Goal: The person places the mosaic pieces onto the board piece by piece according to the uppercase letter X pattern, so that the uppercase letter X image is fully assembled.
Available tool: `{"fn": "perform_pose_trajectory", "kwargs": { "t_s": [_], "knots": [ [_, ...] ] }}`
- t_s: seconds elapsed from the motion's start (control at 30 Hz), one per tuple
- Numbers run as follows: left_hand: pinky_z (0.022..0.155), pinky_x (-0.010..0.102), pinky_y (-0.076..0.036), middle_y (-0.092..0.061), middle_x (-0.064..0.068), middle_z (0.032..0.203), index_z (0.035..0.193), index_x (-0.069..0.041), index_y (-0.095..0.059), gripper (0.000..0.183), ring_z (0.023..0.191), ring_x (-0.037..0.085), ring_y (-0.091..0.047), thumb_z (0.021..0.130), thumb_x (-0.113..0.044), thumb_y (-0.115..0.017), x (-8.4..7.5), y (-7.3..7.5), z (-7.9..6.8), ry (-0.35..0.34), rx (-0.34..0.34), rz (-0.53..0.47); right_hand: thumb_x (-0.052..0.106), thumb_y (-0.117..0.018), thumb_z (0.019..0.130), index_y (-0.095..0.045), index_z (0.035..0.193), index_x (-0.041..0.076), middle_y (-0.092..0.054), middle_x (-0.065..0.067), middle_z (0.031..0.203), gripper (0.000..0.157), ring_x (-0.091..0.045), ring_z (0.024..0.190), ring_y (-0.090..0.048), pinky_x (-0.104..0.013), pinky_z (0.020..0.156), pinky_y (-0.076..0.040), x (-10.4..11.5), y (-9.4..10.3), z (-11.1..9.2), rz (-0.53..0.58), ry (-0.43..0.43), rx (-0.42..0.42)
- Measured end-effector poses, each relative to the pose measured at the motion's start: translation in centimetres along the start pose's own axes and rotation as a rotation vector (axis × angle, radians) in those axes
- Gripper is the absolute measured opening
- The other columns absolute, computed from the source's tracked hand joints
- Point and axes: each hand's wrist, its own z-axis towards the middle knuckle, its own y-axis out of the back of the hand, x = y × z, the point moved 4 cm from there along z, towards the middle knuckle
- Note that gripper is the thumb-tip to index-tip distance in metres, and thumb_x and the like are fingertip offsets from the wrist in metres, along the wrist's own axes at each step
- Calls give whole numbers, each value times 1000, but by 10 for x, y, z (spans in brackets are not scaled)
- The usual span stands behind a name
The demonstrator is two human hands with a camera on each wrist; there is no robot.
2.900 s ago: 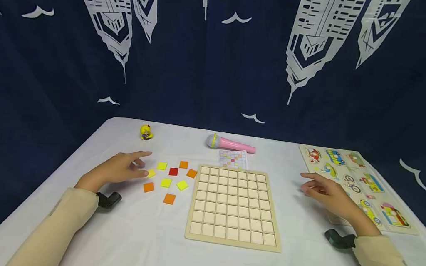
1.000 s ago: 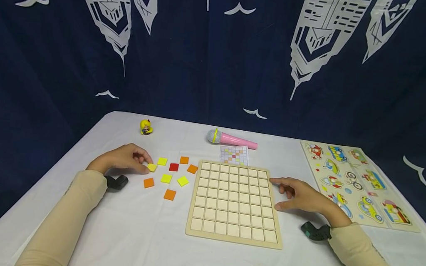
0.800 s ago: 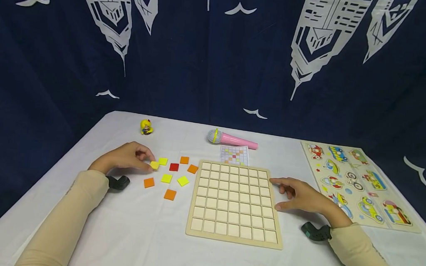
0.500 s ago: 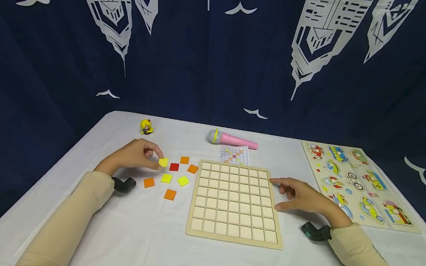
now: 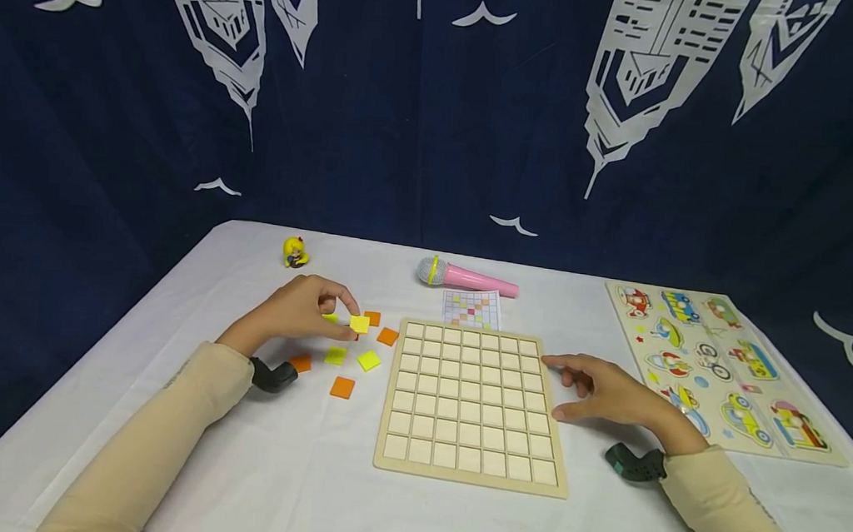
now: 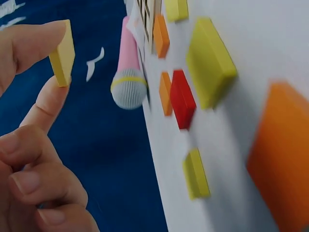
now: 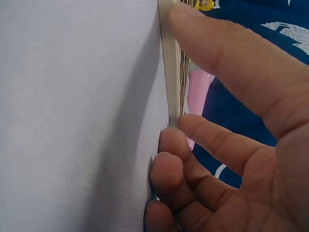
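Note:
My left hand (image 5: 293,310) pinches a yellow square tile (image 5: 359,324) between thumb and index finger, raised above the loose tiles. In the left wrist view this tile (image 6: 64,53) is seen edge-on, the other fingers curled below it. A red tile (image 6: 183,99) on the table is mostly hidden behind the hand in the head view. To the right lies a wooden grid board (image 5: 470,477) with bare cells. My right hand (image 5: 605,390) touches its right side with thumb and index fingertips; the right wrist view shows the thumb at the board's edge (image 7: 170,63).
Yellow tiles (image 5: 370,361) and several orange tiles (image 5: 342,388) lie left of the board. Behind it are a printed pattern card (image 5: 471,309) and a pink toy microphone (image 5: 480,281). A small yellow-haired figure (image 5: 295,252) stands back left; a vehicle picture puzzle (image 5: 726,373) lies right.
My left hand has picked up the leftmost yellow tile and carried it rightward over the others. My right hand came in from the right to the board's edge and has stayed there.

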Motion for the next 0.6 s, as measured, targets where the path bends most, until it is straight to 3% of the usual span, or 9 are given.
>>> {"fn": "perform_pose_trajectory", "kwargs": {
  "t_s": [0.27,0.6],
  "knots": [
    [61,29,-25,-37,-5,66,107,-18,-82,31,62,13,-34,80,-30,-94,-23,-12,10,-60,14,31,18,-92,87,-55,147,-14,-54,-5,102,78,-13,82,-47,-28,71,-41,0,1,0,1,10,-2],
    [59,29,-24,-39,-6,63,104,-20,-83,30,60,12,-37,80,-35,-95,-41,-29,27,-73,46,110,19,-92,87,-54,148,-13,-53,-5,103,79,-13,82,-47,-29,71,-41,-1,1,1,-4,-2,3]
  ]
}}
